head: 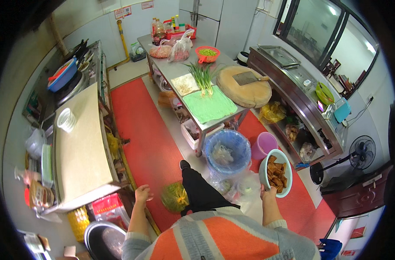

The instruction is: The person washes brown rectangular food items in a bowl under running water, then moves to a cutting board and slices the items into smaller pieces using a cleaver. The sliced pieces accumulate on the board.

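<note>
My right hand grips the rim of a pale blue plastic bowl that holds brown pieces of food. My left hand is held out at the left, fingers apart, with nothing in it. On the steel table ahead, a bunch of green onions lies on a green cloth and partly by a white cloth. A cleaver rests on a round wooden chopping block. Behind stands a red colander with chopped green pieces.
A blue-lined bin and a pink bucket stand before the table. Plastic bags and a tied yellow-green bag lie on the floor near my legs. At left is a board-topped counter with a white basket. A fan stands right.
</note>
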A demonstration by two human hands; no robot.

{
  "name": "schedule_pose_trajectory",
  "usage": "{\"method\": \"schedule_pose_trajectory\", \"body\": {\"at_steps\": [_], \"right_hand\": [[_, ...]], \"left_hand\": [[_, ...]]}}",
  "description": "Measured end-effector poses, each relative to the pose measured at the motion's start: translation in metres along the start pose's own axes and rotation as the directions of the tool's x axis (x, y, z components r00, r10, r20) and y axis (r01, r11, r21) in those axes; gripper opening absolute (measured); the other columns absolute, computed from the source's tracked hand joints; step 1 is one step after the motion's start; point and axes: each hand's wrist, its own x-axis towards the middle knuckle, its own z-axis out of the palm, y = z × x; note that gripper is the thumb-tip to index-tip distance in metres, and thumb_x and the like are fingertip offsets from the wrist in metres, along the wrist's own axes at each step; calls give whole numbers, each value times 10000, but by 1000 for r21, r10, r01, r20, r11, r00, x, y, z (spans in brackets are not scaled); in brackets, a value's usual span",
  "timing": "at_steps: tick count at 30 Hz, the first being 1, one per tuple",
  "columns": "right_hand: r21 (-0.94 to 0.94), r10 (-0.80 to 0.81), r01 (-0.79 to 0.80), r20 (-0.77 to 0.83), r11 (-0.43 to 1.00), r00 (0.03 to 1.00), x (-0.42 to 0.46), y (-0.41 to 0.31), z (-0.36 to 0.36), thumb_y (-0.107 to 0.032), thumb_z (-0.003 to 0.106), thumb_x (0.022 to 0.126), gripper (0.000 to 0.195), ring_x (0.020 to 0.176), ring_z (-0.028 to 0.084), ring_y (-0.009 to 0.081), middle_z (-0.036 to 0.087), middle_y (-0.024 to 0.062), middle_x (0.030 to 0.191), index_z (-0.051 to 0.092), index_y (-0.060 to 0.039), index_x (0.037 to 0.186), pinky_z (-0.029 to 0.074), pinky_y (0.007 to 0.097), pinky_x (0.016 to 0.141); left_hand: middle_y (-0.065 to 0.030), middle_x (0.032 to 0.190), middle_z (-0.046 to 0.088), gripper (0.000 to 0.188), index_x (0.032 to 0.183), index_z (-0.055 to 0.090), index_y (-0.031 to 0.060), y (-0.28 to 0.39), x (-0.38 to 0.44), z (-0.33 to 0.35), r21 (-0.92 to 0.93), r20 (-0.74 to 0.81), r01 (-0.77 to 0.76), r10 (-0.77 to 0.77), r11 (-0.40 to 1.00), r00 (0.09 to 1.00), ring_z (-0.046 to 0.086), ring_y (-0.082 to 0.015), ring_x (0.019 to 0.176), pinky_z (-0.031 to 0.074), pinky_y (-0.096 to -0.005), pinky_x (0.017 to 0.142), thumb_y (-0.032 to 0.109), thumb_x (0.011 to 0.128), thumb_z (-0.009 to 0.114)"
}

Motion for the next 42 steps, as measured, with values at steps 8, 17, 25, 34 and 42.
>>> {"method": "schedule_pose_trajectory", "body": {"at_steps": [8, 17, 25, 34, 42], "right_hand": [[48, -84, 91, -130, 995, 988, 66, 115, 96, -250, 380, 845, 415, 613, 614, 257, 601, 169, 921, 552, 59, 1063, 572, 267, 494], [147, -60, 96, -232, 984, 971, 43, 144, 109, -208, 396, 832, 377, 837, 624, 335, 563, 210, 999, 506, 80, 1049, 601, 370, 682], [-27, -349, 349, -147, 937, 925, -13, 192, 97, -81, 401, 852, 255, 982, 551, 332, 514, 213, 1060, 482, 65, 1043, 527, 445, 829], [219, -270, 463, -574, 859, 773, -77, 252, 175, -227, 410, 857, 257, 728, 591, 231, 556, 126, 856, 462, 19, 910, 536, 287, 599], [64, -361, 474, -560, 878, 746, -123, 322, 164, -214, 383, 865, 259, 709, 552, 227, 530, 100, 789, 502, 15, 875, 497, 343, 635]], "left_hand": [[-121, 875, 682, 239, 1004, 677, 58, 235, 148, 97, 556, 325, -686, 637, 469, 699, 656, -260, 748, 517, -359, 685, 106, 794, 574], [-73, 1079, 601, 283, 1043, 648, 125, 403, 213, 357, 288, 790, -924, 608, -252, 81, 542, -266, 1018, 421, -395, 883, 131, 768, 581], [-67, 1036, 591, 316, 1037, 607, 115, 432, 278, 443, -313, 876, -556, -7, -770, -483, 505, -260, 1043, 252, -560, 1046, 120, 722, 582], [-42, 722, 485, 49, 729, 522, 121, 465, 298, 430, -516, 720, -602, 72, -609, -690, 496, -209, 713, 366, -349, 696, 154, 707, 552], [-135, 751, 604, 126, 834, 547, 29, 659, 278, 289, -339, 938, -917, -144, -208, -314, 624, -303, 681, 475, -424, 638, 109, 739, 531]]}}
